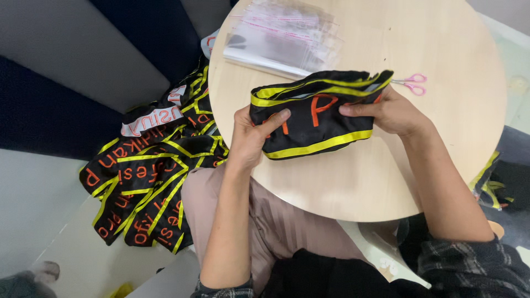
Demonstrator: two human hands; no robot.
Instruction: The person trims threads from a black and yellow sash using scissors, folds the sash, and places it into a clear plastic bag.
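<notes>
A folded black sash (314, 113) with yellow edging and orange letters lies over the round wooden table (436, 149), held at both ends. My left hand (248, 138) grips its left end, thumb on top of the cloth. My right hand (386, 113) pinches its right end, fingers pressed on the fabric.
A stack of clear plastic bags (284, 36) lies at the table's far side. Pink-handled scissors (413, 84) rest just behind my right hand. A heap of similar black and yellow sashes (149, 171) hangs off the table's left edge. More sashes (494, 185) sit at right.
</notes>
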